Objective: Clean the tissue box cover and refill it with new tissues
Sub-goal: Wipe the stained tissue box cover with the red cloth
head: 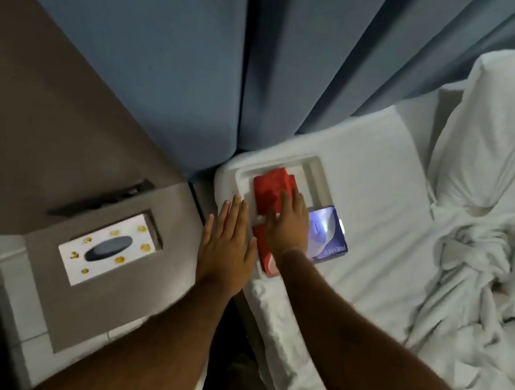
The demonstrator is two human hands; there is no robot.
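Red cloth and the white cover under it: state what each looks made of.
Red cloth: soft woven or microfibre fabric, matte; it folds and creases under the right hand.
White cover: probably rigid plastic, possibly coated wood; smooth, with a raised, rounded rim. Blur leaves it open.

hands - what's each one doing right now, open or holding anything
Left hand: open, flat on the tissue box cover, holding nothing.
Right hand: open, pressing the red cloth down.

The right hand [288, 226] hides part of the red cloth [270, 193] and the blurred purple pack [328, 234].
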